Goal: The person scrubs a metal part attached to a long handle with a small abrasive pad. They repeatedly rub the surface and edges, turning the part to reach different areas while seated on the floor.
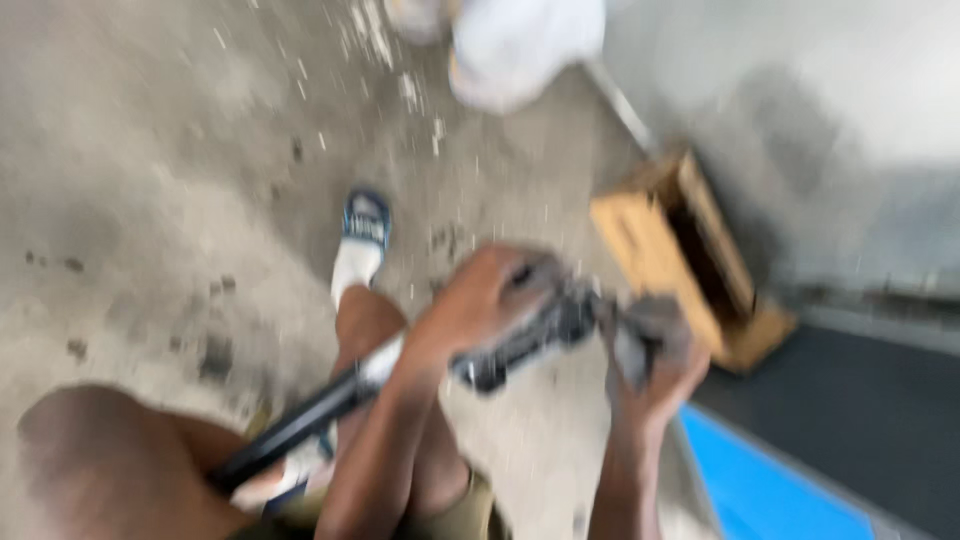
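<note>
View: looking down from the head at a concrete floor (150, 200); the whole picture is smeared by motion, so fine detail is lost.
Left hand: the left hand (480, 300) is curled over the top of a dark metal tool (530, 335), its fingers wrapped round it near the middle of the scene.
Right hand: the right hand (650, 365) is closed round a grey part at the right end of the same tool, just beside the left hand; what that part is cannot be told through the blur.
Tool: a long dark bar (300, 425) runs from the hands down to the near left, with a pale band where it passes under the left wrist. It is held above the floor, over the person's legs.
Legs: a bare knee (100, 470) sits at the near left; farther off a foot in a white sock and blue sandal (365, 225) rests on the floor.
Crate: a wooden crate (680, 255) stands tilted to the right of the hands, against a pale wall (850, 80).
Floor right: a dark mat (860, 420) and a blue sheet (760, 490) lie at the near right.
Far: a blurred white shape (520, 45) sits at the far edge, its kind unclear.
</note>
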Available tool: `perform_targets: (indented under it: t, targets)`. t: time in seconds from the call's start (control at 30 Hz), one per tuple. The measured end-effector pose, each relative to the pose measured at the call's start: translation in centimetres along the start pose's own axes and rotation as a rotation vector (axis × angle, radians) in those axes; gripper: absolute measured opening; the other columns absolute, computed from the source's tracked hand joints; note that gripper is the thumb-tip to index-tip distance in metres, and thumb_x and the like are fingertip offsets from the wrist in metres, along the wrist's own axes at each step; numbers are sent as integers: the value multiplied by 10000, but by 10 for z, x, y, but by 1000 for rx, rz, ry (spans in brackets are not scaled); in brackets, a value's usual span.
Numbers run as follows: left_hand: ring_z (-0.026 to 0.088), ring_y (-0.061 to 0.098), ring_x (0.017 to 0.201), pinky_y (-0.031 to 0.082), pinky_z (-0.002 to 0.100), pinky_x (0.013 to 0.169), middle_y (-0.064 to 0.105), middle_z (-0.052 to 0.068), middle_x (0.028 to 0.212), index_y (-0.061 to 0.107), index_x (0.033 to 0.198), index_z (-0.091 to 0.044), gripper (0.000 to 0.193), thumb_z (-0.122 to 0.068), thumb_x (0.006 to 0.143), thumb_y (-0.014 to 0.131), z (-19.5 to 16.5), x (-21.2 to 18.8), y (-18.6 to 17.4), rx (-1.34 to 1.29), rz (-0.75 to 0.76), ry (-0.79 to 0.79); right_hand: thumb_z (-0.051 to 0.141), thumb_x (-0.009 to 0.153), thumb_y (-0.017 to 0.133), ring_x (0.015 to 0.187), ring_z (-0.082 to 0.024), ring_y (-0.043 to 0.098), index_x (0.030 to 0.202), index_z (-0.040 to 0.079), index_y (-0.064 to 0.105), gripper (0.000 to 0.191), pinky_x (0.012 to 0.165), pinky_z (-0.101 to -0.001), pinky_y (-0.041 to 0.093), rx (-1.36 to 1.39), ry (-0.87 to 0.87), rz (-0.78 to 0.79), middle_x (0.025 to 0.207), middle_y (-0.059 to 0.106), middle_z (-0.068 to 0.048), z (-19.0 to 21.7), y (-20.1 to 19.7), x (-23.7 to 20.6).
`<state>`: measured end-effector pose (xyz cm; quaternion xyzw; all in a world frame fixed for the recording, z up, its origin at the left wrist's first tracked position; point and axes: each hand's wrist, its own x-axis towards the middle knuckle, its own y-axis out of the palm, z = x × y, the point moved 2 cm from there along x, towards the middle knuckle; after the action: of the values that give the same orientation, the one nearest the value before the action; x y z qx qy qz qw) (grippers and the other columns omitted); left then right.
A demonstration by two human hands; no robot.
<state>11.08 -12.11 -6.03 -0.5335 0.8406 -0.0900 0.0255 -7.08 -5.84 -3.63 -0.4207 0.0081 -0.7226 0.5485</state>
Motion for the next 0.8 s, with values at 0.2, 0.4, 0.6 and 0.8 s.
perform_targets:
  t: [0.2, 0.4, 0.6, 0.8]
  targets:
    - [354, 725, 852, 556, 419, 782, 756, 204, 976, 748, 1088, -14, 285, -220, 911, 662, 6, 0, 6, 8, -25, 51, -70, 872, 803, 950, -228, 594, 1097, -53, 512, 368, 873, -361, 493, -60, 67, -68, 1029, 591, -137, 5, -2, -4]
    - [345, 741, 945, 559, 420, 848, 763, 196, 1030, 762, 1084, -43, 257, -218, 925, 661, 2, -3, 6, 50, -101, 184, -65, 873, 843, 722, -148, 582, 876, 32, 588, 273, 703, -254, 464, 194, 199, -31, 783, 630, -57, 5, -2, -2]
    - [315, 761, 875, 575, 404, 790, 759, 178, 986, 753, 1078, -59, 256, -254, 966, 630, -6, -11, 4, -32, 33, -38, -54, 949, 840, 784, -167, 571, 967, -37, 597, 245, 709, -271, 456, 46, 230, 28, 870, 607, -93, 10, -8, -6]
    - [355, 729, 839, 551, 422, 732, 756, 183, 977, 768, 1059, -62, 252, -252, 953, 641, -14, -5, 0, 13, -92, 77, -15, 912, 864, 754, -170, 614, 971, -9, 586, 285, 713, -293, 500, -187, -88, -5, 906, 638, -94, 14, -7, 7]
